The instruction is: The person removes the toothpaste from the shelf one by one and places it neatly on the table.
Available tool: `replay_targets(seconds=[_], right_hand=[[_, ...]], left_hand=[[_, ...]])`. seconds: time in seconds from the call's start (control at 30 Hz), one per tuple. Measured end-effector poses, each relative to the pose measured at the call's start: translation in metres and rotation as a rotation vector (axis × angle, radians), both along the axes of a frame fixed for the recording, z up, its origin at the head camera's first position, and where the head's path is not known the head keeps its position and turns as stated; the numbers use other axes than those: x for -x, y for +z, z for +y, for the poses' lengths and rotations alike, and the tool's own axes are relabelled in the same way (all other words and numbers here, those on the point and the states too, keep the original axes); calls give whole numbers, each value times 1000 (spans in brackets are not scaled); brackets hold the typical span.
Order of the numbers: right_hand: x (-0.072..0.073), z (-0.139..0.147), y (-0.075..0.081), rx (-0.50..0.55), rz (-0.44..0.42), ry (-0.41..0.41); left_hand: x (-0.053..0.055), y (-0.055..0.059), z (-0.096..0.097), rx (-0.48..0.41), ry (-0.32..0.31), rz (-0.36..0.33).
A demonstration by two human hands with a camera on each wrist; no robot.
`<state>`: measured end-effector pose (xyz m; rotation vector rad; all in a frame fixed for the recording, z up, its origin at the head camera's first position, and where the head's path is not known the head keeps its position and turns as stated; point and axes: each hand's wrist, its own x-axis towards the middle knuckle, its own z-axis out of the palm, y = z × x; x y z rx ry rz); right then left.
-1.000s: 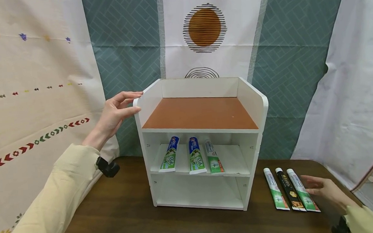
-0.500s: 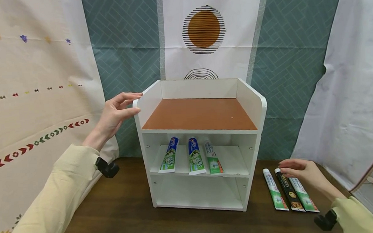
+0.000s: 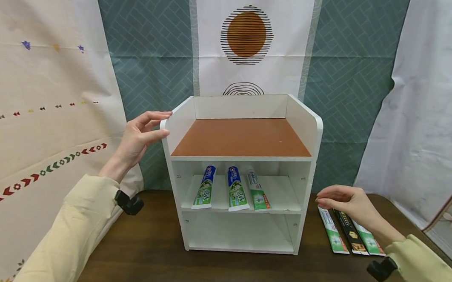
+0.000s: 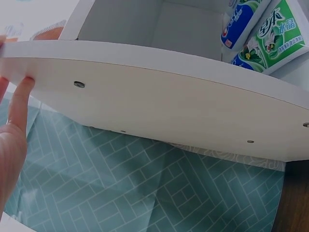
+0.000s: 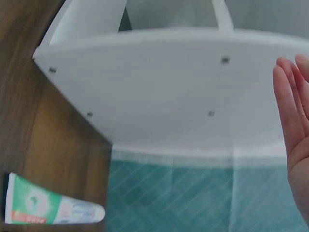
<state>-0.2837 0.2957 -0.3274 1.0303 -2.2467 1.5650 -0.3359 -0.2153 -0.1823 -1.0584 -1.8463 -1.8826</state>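
My left hand [image 3: 133, 135] grips the upper left front corner of a white shelf unit [image 3: 314, 145], fingertips over its edge and thumb lower. The left wrist view shows a digit [image 4: 20, 104] against the outer side panel. On the middle shelf lie two blue-green toothpaste tubes [image 3: 204, 191] [image 3: 236, 189] and a white-green toothpaste tube [image 3: 259, 194]. My right hand [image 3: 348, 200], fingers loosely bent and holding nothing, hovers at the cap end of a white-green toothpaste tube [image 3: 333, 233]. A black toothpaste tube [image 3: 353, 234] and another white-green tube [image 3: 371, 240] lie beside it, partly covered.
The unit stands on a dark wooden table [image 3: 140, 264]. Its brown top [image 3: 241, 136] has raised white walls, and a lower shelf [image 3: 240, 238] lies beneath the tubes. A patterned teal curtain [image 3: 149, 68] hangs behind, with pale cloths [image 3: 54, 82] at the sides.
My right hand has moved left, from beside the rightmost tube across the group to the leftmost tube's cap end. My left hand stays on the shelf corner; the tubes stay put.
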Motion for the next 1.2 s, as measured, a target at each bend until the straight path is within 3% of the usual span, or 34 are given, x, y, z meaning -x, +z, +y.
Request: replay_targets(seconds=[0.33, 0.57, 0.9, 1.2], right_hand=[[-16, -46, 14, -45, 143, 108], [-12, -77, 12, -50, 201, 100], [2, -102, 12, -105, 93, -17], [11, -119, 13, -180, 66, -108]], left_hand=[[0, 1, 0, -5, -5, 6], [-1, 0, -1, 9, 16, 0], [1, -2, 0, 19, 20, 2], [1, -2, 0, 11, 10, 9]])
